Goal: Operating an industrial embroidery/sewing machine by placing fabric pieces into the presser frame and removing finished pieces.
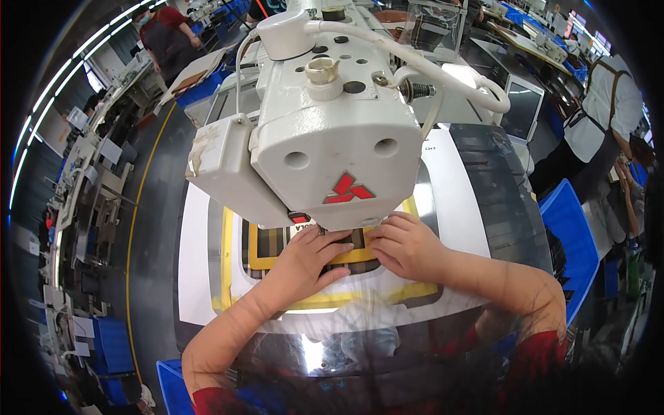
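A white sewing machine head (332, 159) hangs over the work and hides its far part. Beneath it, a yellow rectangular frame (264, 263) lies on dark plaid fabric (254, 272), inside a larger template edged with yellow tape (226, 266). My left hand (304, 263) rests flat across the frame's near side, fingers stretched out and thumb apart. At the frame's right end is my right hand (408, 245), fingers bent and drawn together, their tips touching the work there. Whatever they pinch is too small or covered to make out.
White sheets (467, 200) lie around the template on the dark, shiny machine table (508, 187). Blue bins stand at the right (570, 242) and lower left (171, 387). One person (169, 38) stands at the far left, another (602, 111) at the right. Behind is a monitor (520, 107).
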`<state>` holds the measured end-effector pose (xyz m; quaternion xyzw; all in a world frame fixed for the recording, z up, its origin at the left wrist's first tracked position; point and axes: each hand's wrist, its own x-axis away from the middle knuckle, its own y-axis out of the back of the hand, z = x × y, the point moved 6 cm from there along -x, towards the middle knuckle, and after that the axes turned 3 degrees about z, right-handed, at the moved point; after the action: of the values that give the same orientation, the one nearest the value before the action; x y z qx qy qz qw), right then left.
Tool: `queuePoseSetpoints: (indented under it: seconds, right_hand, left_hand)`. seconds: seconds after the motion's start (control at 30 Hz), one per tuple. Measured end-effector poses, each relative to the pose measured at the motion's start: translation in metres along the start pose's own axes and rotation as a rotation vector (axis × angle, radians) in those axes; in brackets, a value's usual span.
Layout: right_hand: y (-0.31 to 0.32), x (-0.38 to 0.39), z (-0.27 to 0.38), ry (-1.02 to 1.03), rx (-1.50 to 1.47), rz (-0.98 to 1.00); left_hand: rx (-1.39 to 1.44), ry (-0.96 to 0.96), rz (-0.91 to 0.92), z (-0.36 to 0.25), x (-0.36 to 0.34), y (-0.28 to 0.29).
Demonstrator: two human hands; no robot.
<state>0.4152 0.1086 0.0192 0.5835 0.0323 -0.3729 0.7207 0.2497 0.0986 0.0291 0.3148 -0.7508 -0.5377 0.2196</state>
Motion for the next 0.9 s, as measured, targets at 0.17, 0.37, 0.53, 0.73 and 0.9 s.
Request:
queuePoseSetpoints:
  seconds: [0.17,0.37,0.53,0.73,0.9]
  right_hand:
    - [0.004,-0.007,-0.014,-0.047,0.008,-0.053]
    - [0.009,-0.018,-0.028,-0.072,0.055,-0.106]
    - [0.013,-0.019,-0.036,-0.117,0.004,-0.118]
    - [0.012,-0.020,-0.036,-0.146,0.050,-0.085]
    - [0.009,-0.013,-0.034,-0.164,-0.016,-0.126]
  left_hand:
    - [0.014,0.041,-0.039,0.005,-0.007,-0.001]
    - [-0.049,0.048,-0.167,0.011,-0.008,0.002]
    - [-0.010,0.120,-0.136,0.015,-0.011,0.009]
    - [-0.061,0.072,-0.218,0.012,-0.010,0.002]
    - [-0.013,0.009,-0.190,0.000,-0.006,0.004]
